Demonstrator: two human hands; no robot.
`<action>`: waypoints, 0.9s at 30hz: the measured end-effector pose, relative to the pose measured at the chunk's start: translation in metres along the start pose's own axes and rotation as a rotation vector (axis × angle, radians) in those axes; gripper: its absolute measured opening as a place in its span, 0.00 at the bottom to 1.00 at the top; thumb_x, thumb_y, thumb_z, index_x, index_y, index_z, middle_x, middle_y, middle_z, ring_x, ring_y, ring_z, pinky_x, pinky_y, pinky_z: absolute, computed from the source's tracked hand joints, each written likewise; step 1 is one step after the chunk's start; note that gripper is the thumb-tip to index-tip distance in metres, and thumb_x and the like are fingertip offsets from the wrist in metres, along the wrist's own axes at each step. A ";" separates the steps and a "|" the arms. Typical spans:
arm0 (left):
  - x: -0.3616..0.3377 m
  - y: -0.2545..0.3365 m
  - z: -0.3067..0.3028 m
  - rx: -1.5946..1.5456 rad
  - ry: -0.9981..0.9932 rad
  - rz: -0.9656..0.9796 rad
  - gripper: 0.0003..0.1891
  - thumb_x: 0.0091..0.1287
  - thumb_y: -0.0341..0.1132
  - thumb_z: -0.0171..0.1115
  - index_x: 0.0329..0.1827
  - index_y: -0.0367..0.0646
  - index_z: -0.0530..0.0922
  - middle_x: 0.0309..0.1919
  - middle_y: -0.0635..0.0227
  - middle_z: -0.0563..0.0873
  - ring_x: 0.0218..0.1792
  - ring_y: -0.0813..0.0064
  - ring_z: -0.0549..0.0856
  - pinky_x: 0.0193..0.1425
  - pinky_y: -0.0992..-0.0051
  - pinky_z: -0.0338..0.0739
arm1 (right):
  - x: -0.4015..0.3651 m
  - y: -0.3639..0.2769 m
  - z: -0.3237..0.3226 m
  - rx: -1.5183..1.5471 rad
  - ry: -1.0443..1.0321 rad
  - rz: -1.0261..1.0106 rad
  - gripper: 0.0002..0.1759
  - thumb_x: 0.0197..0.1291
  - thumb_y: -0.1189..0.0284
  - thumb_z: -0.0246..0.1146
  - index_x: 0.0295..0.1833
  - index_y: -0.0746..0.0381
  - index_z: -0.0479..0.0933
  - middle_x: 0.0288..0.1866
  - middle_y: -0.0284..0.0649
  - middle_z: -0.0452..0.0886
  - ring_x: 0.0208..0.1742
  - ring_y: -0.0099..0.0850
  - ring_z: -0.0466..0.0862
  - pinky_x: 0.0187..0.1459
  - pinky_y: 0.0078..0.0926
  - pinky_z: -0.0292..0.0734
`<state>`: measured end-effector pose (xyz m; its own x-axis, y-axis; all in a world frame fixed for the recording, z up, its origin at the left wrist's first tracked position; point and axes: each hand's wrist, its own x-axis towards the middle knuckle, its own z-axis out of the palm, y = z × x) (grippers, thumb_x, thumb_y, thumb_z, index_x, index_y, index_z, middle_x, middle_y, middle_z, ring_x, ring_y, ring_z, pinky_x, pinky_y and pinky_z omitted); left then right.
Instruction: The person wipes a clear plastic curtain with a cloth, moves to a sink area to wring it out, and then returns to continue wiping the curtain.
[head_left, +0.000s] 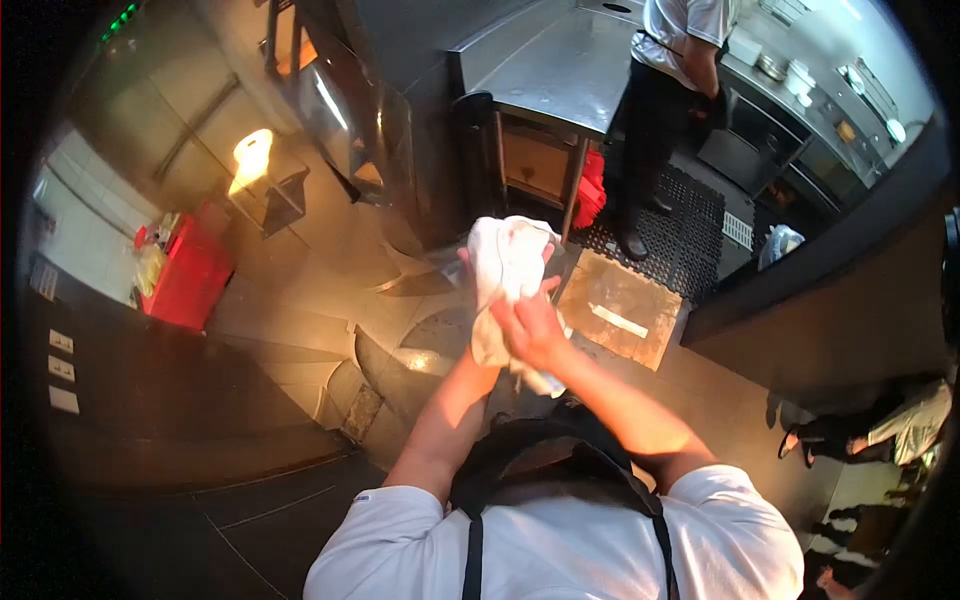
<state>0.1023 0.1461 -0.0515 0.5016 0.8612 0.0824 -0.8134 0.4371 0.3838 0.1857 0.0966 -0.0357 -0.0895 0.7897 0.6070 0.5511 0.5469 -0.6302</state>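
Observation:
A crumpled white cloth (508,262) is held up in front of me, with a darker, beige part hanging down toward my wrists. My left hand (464,257) is mostly hidden under the cloth; only bits of its fingers show at the edges, bent around it. My right hand (532,325) lies against the near right side of the cloth, its fingers curled onto the fabric.
Ahead stands a steel table (545,65), with a red cloth (591,190) hanging below it. A co-worker (665,110) stands on a black rubber mat (690,225). Cardboard (625,290) lies on the floor. A red box (190,275) is at left; other people (880,430) are at right.

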 end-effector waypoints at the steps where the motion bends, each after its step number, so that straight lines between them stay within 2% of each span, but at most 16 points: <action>1: 0.000 0.011 -0.009 -0.007 -0.106 0.000 0.55 0.62 0.84 0.34 0.81 0.48 0.59 0.77 0.60 0.67 0.75 0.56 0.68 0.74 0.51 0.69 | -0.009 -0.013 0.009 0.141 0.096 0.008 0.23 0.69 0.68 0.56 0.67 0.63 0.75 0.68 0.60 0.74 0.74 0.66 0.63 0.77 0.60 0.46; 4: -0.011 0.003 -0.011 -0.154 0.035 0.046 0.51 0.66 0.80 0.35 0.83 0.53 0.57 0.80 0.65 0.63 0.78 0.61 0.62 0.81 0.59 0.56 | 0.023 0.016 -0.013 -0.045 0.024 -0.110 0.25 0.67 0.72 0.53 0.68 0.62 0.75 0.66 0.58 0.77 0.67 0.62 0.74 0.68 0.54 0.65; 7: -0.013 -0.023 0.010 0.030 0.029 0.072 0.48 0.69 0.77 0.35 0.84 0.54 0.51 0.80 0.67 0.62 0.79 0.66 0.62 0.83 0.63 0.52 | 0.050 0.056 0.000 -0.398 -0.293 0.137 0.14 0.68 0.66 0.54 0.49 0.62 0.79 0.41 0.54 0.81 0.46 0.59 0.79 0.52 0.57 0.70; 8: -0.005 -0.023 -0.013 0.083 0.098 0.093 0.45 0.72 0.74 0.38 0.84 0.53 0.51 0.81 0.64 0.60 0.79 0.60 0.61 0.81 0.58 0.56 | 0.039 0.062 0.021 -0.250 -0.121 0.029 0.14 0.68 0.63 0.57 0.44 0.64 0.75 0.34 0.55 0.76 0.41 0.57 0.77 0.50 0.58 0.68; 9: 0.008 -0.021 -0.082 -0.119 -0.104 -0.076 0.42 0.74 0.70 0.40 0.84 0.55 0.51 0.81 0.62 0.61 0.79 0.52 0.61 0.77 0.49 0.63 | 0.024 0.038 0.027 -0.206 -0.157 0.066 0.15 0.69 0.65 0.56 0.51 0.66 0.75 0.41 0.58 0.78 0.47 0.59 0.78 0.53 0.57 0.69; 11: 0.003 0.006 -0.070 0.449 0.042 0.138 0.42 0.73 0.68 0.44 0.84 0.55 0.52 0.81 0.58 0.58 0.77 0.42 0.61 0.72 0.40 0.67 | 0.009 0.007 0.033 -0.077 -0.104 0.060 0.20 0.68 0.68 0.56 0.60 0.68 0.74 0.50 0.62 0.80 0.55 0.61 0.79 0.61 0.57 0.67; 12: 0.005 0.012 -0.073 0.233 0.076 0.196 0.43 0.72 0.69 0.45 0.84 0.56 0.50 0.82 0.58 0.56 0.79 0.42 0.58 0.73 0.35 0.63 | 0.007 0.000 0.034 0.006 -0.021 0.008 0.22 0.67 0.68 0.57 0.62 0.68 0.73 0.51 0.63 0.81 0.57 0.62 0.78 0.65 0.59 0.64; 13: 0.002 0.027 -0.079 -0.180 -0.216 0.048 0.47 0.70 0.73 0.41 0.85 0.58 0.45 0.83 0.60 0.52 0.81 0.47 0.53 0.78 0.42 0.59 | 0.010 0.017 0.037 0.098 0.049 0.087 0.23 0.67 0.69 0.56 0.64 0.68 0.73 0.53 0.63 0.81 0.59 0.62 0.78 0.66 0.58 0.64; 14: 0.001 0.024 -0.061 0.058 -0.115 0.057 0.48 0.69 0.75 0.39 0.86 0.59 0.43 0.84 0.60 0.50 0.81 0.50 0.53 0.80 0.46 0.56 | 0.007 0.037 0.039 0.191 0.114 0.177 0.24 0.67 0.69 0.56 0.66 0.68 0.72 0.55 0.63 0.81 0.62 0.61 0.77 0.67 0.58 0.64; 16: -0.009 0.016 0.000 0.356 0.013 0.025 0.53 0.65 0.80 0.36 0.86 0.60 0.37 0.84 0.60 0.48 0.82 0.58 0.55 0.82 0.56 0.52 | 0.004 0.125 0.033 0.351 -0.124 0.615 0.21 0.73 0.66 0.54 0.63 0.68 0.73 0.52 0.52 0.84 0.50 0.39 0.85 0.49 0.38 0.80; 17: -0.007 0.000 0.007 0.197 -0.117 0.162 0.55 0.62 0.82 0.38 0.86 0.58 0.44 0.83 0.58 0.52 0.80 0.56 0.58 0.82 0.56 0.52 | 0.010 0.162 0.041 0.551 -0.019 0.457 0.19 0.76 0.63 0.51 0.61 0.67 0.74 0.45 0.44 0.84 0.43 0.29 0.82 0.44 0.31 0.80; 19: -0.004 0.027 -0.021 0.124 -0.158 0.095 0.54 0.61 0.82 0.40 0.84 0.56 0.52 0.82 0.56 0.55 0.79 0.56 0.60 0.80 0.52 0.55 | 0.054 0.112 0.020 0.650 -0.048 0.585 0.17 0.77 0.63 0.52 0.53 0.66 0.76 0.38 0.38 0.82 0.40 0.26 0.78 0.42 0.29 0.77; 21: 0.015 0.058 -0.029 -0.201 0.264 0.268 0.50 0.63 0.81 0.40 0.82 0.58 0.56 0.81 0.51 0.57 0.79 0.54 0.61 0.75 0.43 0.62 | 0.025 0.117 0.039 1.032 -0.170 0.706 0.17 0.78 0.65 0.50 0.47 0.68 0.77 0.33 0.38 0.79 0.38 0.24 0.76 0.43 0.30 0.76; 24: 0.023 0.070 -0.053 -0.060 -0.069 0.357 0.38 0.72 0.74 0.37 0.82 0.72 0.55 0.82 0.53 0.53 0.81 0.55 0.56 0.82 0.43 0.47 | 0.017 0.046 0.043 0.137 -0.116 -0.046 0.18 0.66 0.73 0.53 0.57 0.68 0.79 0.50 0.59 0.82 0.51 0.56 0.82 0.53 0.52 0.76; 25: 0.019 0.062 -0.040 -0.146 -0.139 0.273 0.39 0.73 0.71 0.38 0.84 0.67 0.50 0.83 0.53 0.52 0.81 0.55 0.55 0.84 0.47 0.42 | 0.026 0.028 0.036 -0.005 -0.017 -0.219 0.20 0.62 0.74 0.55 0.58 0.69 0.78 0.56 0.62 0.80 0.56 0.62 0.80 0.55 0.55 0.75; 27: 0.017 0.040 -0.026 0.016 0.102 0.312 0.41 0.76 0.69 0.37 0.85 0.57 0.49 0.83 0.53 0.52 0.81 0.55 0.55 0.84 0.52 0.43 | 0.013 0.075 0.062 -0.282 -0.106 -0.248 0.17 0.59 0.70 0.61 0.52 0.68 0.79 0.45 0.58 0.80 0.44 0.59 0.79 0.42 0.56 0.73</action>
<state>0.0706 0.1848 -0.0590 0.1962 0.9749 0.1056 -0.9181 0.1447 0.3691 0.1742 0.1657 -0.1053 -0.3253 0.6757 0.6615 0.7075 0.6381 -0.3039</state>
